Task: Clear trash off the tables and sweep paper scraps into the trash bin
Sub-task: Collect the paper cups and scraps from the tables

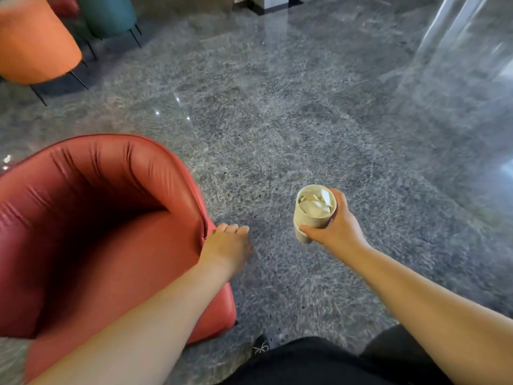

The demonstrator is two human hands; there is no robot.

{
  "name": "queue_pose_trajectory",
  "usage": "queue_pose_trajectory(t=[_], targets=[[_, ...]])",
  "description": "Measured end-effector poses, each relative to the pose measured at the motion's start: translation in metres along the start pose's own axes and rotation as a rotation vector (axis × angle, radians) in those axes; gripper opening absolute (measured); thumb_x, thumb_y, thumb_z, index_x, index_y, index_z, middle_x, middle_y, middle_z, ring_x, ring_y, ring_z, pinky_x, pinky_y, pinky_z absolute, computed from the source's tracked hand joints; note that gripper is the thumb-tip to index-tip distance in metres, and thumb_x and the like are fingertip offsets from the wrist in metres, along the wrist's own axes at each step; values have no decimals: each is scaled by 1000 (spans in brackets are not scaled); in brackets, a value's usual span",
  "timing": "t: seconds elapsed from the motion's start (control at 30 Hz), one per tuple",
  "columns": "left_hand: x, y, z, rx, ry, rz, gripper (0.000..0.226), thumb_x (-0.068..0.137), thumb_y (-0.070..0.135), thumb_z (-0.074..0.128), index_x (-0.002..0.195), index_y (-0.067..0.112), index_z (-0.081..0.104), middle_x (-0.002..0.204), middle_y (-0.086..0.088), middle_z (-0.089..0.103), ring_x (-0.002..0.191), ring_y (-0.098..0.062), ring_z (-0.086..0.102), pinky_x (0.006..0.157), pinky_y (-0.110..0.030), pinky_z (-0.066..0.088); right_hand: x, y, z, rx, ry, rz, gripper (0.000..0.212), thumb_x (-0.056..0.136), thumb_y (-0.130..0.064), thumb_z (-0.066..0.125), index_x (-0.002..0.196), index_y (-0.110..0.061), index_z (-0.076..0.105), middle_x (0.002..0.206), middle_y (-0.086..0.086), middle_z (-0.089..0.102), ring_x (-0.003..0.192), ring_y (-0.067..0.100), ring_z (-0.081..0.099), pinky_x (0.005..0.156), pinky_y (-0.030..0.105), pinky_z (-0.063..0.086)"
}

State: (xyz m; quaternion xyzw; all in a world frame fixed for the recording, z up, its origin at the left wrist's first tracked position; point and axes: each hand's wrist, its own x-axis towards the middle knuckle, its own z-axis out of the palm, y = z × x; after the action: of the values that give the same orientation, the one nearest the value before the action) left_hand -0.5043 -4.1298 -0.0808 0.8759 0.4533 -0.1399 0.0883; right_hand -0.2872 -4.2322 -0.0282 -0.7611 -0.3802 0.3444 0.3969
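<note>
Right hand [337, 227] at four o'clock gripped stacked cups [313, 213] stuffed with paper [316, 204]; left hand [227, 244] open, empty. Tilting risked spilling scraps.

A: What's carrying everything here?
B: A polished grey speckled floor [291, 129], glossy and reflecting light.
A: What's sitting on it?
B: A red armchair [105, 232] is standing near left. An orange chair [33, 43] and a teal chair [108, 15] are standing far left on thin dark legs, close together.
A: Anything at far right?
B: Blurred, can't tell.
</note>
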Motion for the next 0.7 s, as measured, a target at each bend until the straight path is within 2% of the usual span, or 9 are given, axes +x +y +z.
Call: queue_pose_trajectory(t=[0.27, 0.57, 0.7], targets=[[122, -31, -42, -29, -18, -17, 45, 98, 40, 44, 139, 20, 44, 140, -2, 49, 131, -27, 38, 105, -40, 36, 126, -32, 5, -6, -4, 9, 71, 69, -18, 84, 111, -46, 33, 96, -28, 53, 83, -14, 50, 58, 7, 37], [303, -44, -110, -94, -49, -137, 43, 100, 41, 40, 137, 21, 47, 140, -2, 52, 132, -27, 40, 105, -39, 36, 330, -74, -12, -37, -97, -59, 73, 65, -25, 85, 114, -47, 36, 103, -22, 58, 93, -3, 56, 66, 17, 42], [363, -68, -148, -99, -79, -196, 46, 102, 40, 36, 143, 19, 41, 145, -4, 47, 135, -28, 36, 107, -42, 33, 413, -105, -18, -62, -136, -98, 70, 65, -27, 84, 114, -43, 37, 106, -19, 58, 95, 0, 56, 65, 16, 42]])
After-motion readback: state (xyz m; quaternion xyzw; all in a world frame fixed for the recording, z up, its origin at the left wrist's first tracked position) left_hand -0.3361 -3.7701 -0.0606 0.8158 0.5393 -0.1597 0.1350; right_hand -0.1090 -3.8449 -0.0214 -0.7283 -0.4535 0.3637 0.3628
